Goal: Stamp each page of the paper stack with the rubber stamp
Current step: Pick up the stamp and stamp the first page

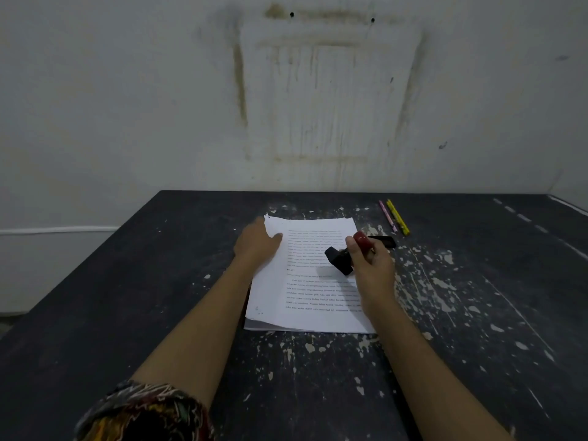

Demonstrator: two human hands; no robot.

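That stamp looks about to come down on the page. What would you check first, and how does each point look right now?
1. Rubber stamp held firmly in right hand: ok.
2. Left hand pinning the paper stack: ok.
3. Stamp face level with the page: not ok, tilted.
4. Face inked: cannot tell.
5. Black ink pad within reach: ok, beside the stack.
6. Pens out of the way: ok.

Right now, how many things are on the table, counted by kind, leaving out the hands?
Paper stack: 1
Stamp, in the right hand: 1
Pens, pink and yellow: 2
Black flat thing behind that hand, likely an ink pad: 1
Total: 5
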